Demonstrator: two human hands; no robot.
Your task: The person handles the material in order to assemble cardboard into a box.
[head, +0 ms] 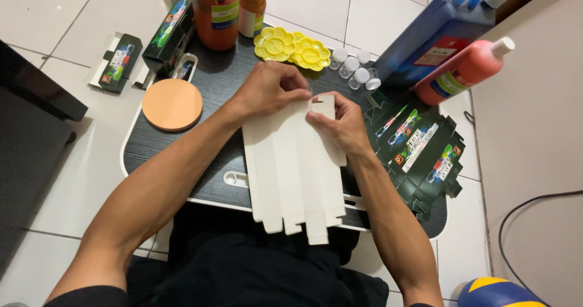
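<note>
Beside both hands, yellow palettes (293, 49), vials (354, 69), and printed cartons (422, 155) crowd the tray (182, 143).

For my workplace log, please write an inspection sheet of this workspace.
Surface: dark lap table with white rim, on tiled floor.
Job's things: white flat carton blank, printed side down.
Clutter: yellow palettes, orange round coaster, paint bottles, small vials, printed flat cartons.
Grippers: left hand and right hand press the blank's top edge.
Cables: black cable on floor, right.
Surroundings: blue and yellow ball.
</note>
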